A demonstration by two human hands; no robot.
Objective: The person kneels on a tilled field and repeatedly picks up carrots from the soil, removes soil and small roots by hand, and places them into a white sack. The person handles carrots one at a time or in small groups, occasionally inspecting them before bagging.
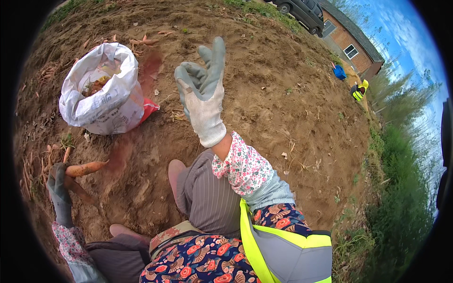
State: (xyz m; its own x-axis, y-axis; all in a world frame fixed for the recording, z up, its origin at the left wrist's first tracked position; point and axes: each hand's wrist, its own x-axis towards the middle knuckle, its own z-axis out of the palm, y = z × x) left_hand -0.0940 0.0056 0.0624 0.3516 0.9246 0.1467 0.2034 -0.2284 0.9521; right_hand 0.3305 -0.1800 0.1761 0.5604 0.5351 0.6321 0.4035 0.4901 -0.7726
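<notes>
At the lower left, my left hand in a grey-coated glove grips an orange sweet potato. A darker long shape lies just below it; whether that is another root or a shadow I cannot tell. My right hand, in a white knit glove with grey coating, is raised over the soil with its fingers apart, some of them bent. Nothing shows in it. Between and beyond my hands stands a white woven sack with a rolled rim, printing and a red lower corner. Some roots show inside it.
Sweet potatoes with stems lie beside my left hand; more roots lie behind the sack. My shoes rest on uneven soil. Far right are a person in a yellow vest, a blue container, a brick building and a dark vehicle.
</notes>
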